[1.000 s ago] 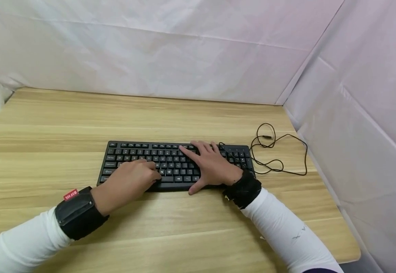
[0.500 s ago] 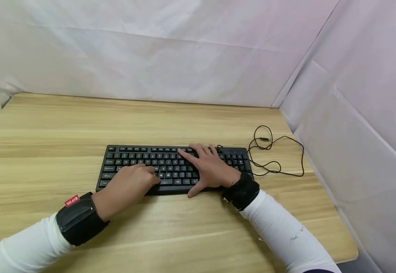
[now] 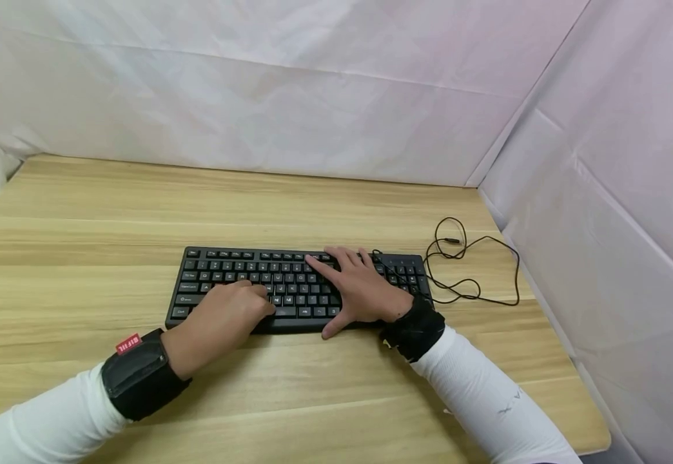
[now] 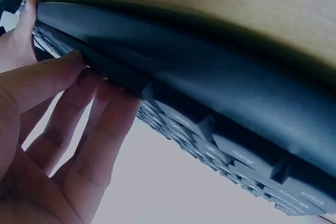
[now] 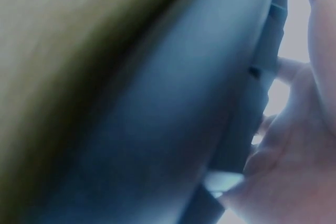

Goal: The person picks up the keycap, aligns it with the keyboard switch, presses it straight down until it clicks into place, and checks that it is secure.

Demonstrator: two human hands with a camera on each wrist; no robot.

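A black computer keyboard [image 3: 296, 289] lies flat on the wooden table. On its left half rests my left hand [image 3: 223, 319], fingers bent down onto the keys and thumb by the space bar. In the left wrist view, the fingertips of my left hand [image 4: 79, 124] touch the lowest rows behind the front edge of the keyboard [image 4: 210, 61]. My right hand [image 3: 365, 290] spreads over the right part, its thumb out at the front edge. Close up in the right wrist view, my right hand [image 5: 294, 166] is blurred; its fingertips are mostly hidden.
A thin black cable with a small plug [image 3: 452, 241] lies in loose loops to the right of the keyboard. White cloth [image 3: 255, 109] hangs behind the wooden table [image 3: 313, 393], and another white cloth [image 3: 621, 212] hangs along its right side.
Both hands keep nearly the same places on the keyboard. The head view shifts slightly; no other clear movement shows.
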